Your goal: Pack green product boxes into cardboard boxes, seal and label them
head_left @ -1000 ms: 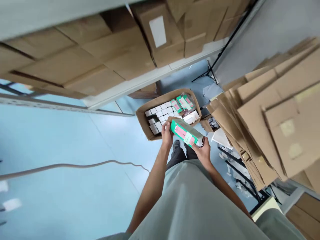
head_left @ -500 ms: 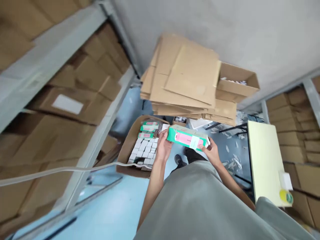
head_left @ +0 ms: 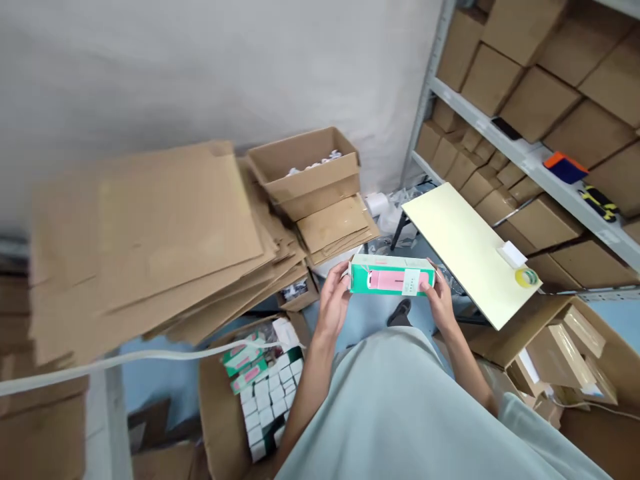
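I hold a green and pink product box point(head_left: 390, 277) level in front of my chest, one hand at each end. My left hand point(head_left: 334, 303) grips its left end with the fingers wrapped round it. My right hand point(head_left: 441, 293) grips the right end, beside a white label on the box. Below my left arm, an open carton point(head_left: 217, 413) on the blue floor holds several small white boxes and a few green and pink ones.
A tall stack of flattened cardboard point(head_left: 150, 233) stands at the left, with an open brown box point(head_left: 305, 170) on top. A pale yellow tabletop point(head_left: 465, 250) with a tape roll point(head_left: 525, 277) lies to the right. Shelving point(head_left: 525, 157) full of cartons fills the right side.
My view has swung to the right, away from the carton and towards the yellow table. The product box has turned level in both hands.
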Available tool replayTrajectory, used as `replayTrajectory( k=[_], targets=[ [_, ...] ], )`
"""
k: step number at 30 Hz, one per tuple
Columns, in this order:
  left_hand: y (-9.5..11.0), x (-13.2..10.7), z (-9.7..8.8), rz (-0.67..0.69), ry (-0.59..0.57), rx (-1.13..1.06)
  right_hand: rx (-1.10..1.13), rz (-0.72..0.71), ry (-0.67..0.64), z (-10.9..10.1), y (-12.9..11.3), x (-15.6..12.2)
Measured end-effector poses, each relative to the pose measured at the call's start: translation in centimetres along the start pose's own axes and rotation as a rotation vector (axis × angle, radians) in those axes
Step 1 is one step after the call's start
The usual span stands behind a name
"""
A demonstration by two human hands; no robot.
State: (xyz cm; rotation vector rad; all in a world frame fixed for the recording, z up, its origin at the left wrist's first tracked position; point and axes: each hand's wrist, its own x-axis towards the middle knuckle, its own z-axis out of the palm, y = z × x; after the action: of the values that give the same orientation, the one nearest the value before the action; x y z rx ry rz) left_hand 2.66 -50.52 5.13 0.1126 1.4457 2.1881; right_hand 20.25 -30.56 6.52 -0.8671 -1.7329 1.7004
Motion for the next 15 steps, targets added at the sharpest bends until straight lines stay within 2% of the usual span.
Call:
replayTrajectory(
  k=[4,8,12,15],
  targets=[
    [-3.5,4.8,8.3,-0.040,-0.081,0.111,0.014,-0.005,0.154,-6.6,0.6,3.7],
    [-7.1,8.9,16.0,-0.104,-0.192,0.123,0.018,0.018,0.269,-13.0,1.5,7.5],
    [-9.7,11.9,22.2,-0.173,-0.278,0.158,0.011,0.073,0.386,-18.1,2.6,10.5],
    [-11.0,14.1,25.7,-0.237,-0.349,0.212,0.023,0.111,0.459,-20.4,3.4,12.1]
  ],
)
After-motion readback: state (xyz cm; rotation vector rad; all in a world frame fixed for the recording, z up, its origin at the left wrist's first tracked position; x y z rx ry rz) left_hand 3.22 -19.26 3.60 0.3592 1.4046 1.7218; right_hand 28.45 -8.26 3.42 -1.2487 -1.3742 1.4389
